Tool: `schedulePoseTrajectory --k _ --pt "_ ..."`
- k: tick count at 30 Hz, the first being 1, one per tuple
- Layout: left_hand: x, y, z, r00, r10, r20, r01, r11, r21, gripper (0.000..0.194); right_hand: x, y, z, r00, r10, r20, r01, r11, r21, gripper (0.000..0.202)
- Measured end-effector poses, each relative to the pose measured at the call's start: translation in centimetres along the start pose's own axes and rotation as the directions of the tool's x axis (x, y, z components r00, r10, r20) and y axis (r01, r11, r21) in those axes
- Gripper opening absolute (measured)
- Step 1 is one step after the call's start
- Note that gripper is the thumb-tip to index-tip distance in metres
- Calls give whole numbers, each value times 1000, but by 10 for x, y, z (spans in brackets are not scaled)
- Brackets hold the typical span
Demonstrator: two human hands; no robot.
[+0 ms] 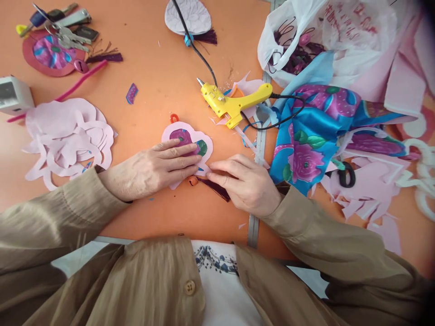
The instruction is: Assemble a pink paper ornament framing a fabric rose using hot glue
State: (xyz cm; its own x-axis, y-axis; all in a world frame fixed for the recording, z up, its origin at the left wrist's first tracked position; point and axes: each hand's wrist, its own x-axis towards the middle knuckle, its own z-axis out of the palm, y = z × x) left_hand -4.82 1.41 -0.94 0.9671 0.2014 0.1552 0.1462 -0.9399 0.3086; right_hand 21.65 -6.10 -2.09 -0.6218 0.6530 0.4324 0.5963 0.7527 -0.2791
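Note:
A pink heart-shaped felt piece [206, 141] with a purple and green floral fabric inlay lies on the orange table. My left hand [152, 166] is flat over it, fingers stretched out and covering much of the inlay. My right hand [245, 183] has thumb and forefinger pinched at the heart's lower right edge. A red loop [174, 118] sticks out at the heart's top. Below its lower edge are an orange bell [193, 181] and a dark purple tassel [217, 189], the tassel running under my right fingers.
A yellow glue gun [234, 103] rests beyond my right hand, its black cord trailing away. Floral blue fabric [306, 158], pink scraps [363, 185] and a white plastic bag [360, 50] lie right. Pink felt offcuts [68, 131], a white box [15, 95] and keys [68, 38] are left.

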Motion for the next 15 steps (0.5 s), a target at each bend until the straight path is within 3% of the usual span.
schedulePoseTrajectory --k 3,8,10,12,15 --pt "-1 0 1 999 -44 1 44 999 -8 44 -1 1 0 998 36 -48 -33 998 61 28" --pt "-5 1 5 979 -88 -183 101 993 67 40 -2 2 1 994 78 -70 -74 995 66 28" --pt "-5 2 2 955 -175 -241 204 974 101 38 -2 3 2 997 63 -41 -61 997 52 25" --pt "-5 1 -3 891 -307 -335 360 927 107 36 -2 2 2 998 58 -25 -56 997 59 25" --pt "-6 -2 -10 758 -460 -462 550 832 74 29 -3 1 0 995 90 -37 -85 990 115 30"
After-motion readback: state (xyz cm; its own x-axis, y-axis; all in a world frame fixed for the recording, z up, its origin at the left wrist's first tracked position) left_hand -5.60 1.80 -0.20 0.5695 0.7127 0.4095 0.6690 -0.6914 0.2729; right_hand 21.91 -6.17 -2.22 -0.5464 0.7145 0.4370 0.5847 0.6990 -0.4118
